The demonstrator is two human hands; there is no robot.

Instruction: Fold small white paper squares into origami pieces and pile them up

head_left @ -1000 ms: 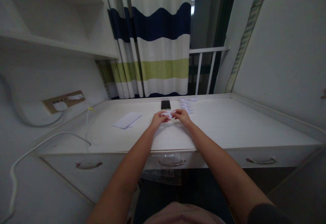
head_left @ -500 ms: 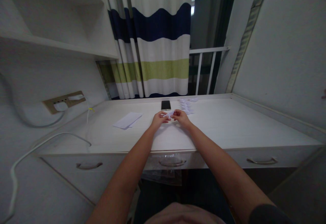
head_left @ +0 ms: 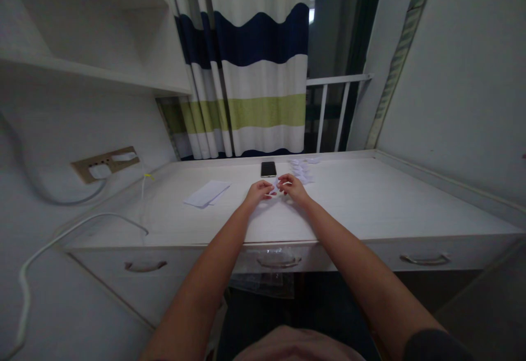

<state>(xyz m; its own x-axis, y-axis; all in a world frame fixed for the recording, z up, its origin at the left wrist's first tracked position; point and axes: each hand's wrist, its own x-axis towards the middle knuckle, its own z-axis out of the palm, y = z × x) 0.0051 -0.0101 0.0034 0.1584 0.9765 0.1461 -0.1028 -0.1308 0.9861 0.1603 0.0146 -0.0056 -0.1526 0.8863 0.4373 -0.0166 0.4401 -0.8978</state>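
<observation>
Between my hands, over the middle of the desk, is a small piece of folded white paper (head_left: 275, 184). My left hand (head_left: 258, 191) pinches its left side with thumb and fingers. On its right side, the bent fingers of my right hand (head_left: 292, 187) close on the paper. The fingers cover much of it, so its exact shape is hard to make out. Just behind my right hand lie several small folded white paper pieces (head_left: 301, 172), set in an overlapping row.
A dark phone (head_left: 268, 169) lies behind my hands. To the left, flat white paper sheets (head_left: 208, 193) rest on the white desk (head_left: 382, 202). A white cable (head_left: 102, 216) crosses the desk's left end, below a wall socket (head_left: 104, 165). Drawers with metal handles run along the front.
The paper between my hands has turned from lying wide across to a narrower, more upright shape. My right fingers have lifted and shifted slightly; my left hand stays nearly in place.
</observation>
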